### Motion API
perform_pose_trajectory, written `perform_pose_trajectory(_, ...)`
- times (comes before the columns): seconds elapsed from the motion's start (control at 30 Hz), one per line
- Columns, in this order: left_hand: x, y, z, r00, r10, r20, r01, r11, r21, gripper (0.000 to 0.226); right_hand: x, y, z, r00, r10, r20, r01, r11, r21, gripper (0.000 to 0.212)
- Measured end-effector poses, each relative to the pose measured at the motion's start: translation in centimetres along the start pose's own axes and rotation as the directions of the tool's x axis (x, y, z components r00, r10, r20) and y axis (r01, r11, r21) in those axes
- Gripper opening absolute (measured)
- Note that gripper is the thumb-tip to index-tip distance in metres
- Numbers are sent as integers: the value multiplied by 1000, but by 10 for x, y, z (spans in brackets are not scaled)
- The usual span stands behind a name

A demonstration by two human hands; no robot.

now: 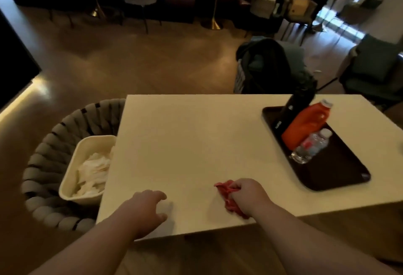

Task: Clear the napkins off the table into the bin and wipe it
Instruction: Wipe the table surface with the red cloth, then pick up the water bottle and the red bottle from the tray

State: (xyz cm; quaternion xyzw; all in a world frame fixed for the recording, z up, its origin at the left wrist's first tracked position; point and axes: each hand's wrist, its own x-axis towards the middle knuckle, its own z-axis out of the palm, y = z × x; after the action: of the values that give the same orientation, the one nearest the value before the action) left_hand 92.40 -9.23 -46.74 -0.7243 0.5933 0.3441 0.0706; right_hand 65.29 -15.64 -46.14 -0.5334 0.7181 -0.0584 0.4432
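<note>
My right hand [247, 196] is clenched round a bunched red cloth [227, 197], holding it down on the table [196, 143] near the front edge. My left hand [146, 208] holds nothing, its fingers loosely curled and the thumb apart, low over the table beside the same edge; whether it touches the top I cannot tell. The white napkins [93, 172] lie crumpled in the bin [70, 165], which sits on a woven chair [45, 143] just left of the table, and a dark tray [340, 172] with bottles [307, 124] is at the right.
</note>
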Motion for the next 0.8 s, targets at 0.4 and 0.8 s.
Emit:
perform_pose_trajectory(0.4,19,121,-37,976,202,-86,-203,979,-2,68,-15,-35,-54,978,-205,34,207,976,-64,20)
perform_pose_trajectory(0.8,68,215,-66,825,564,30,-562,815,142,24,-16,-16,-101,983,-28,-184,51,992,119,8)
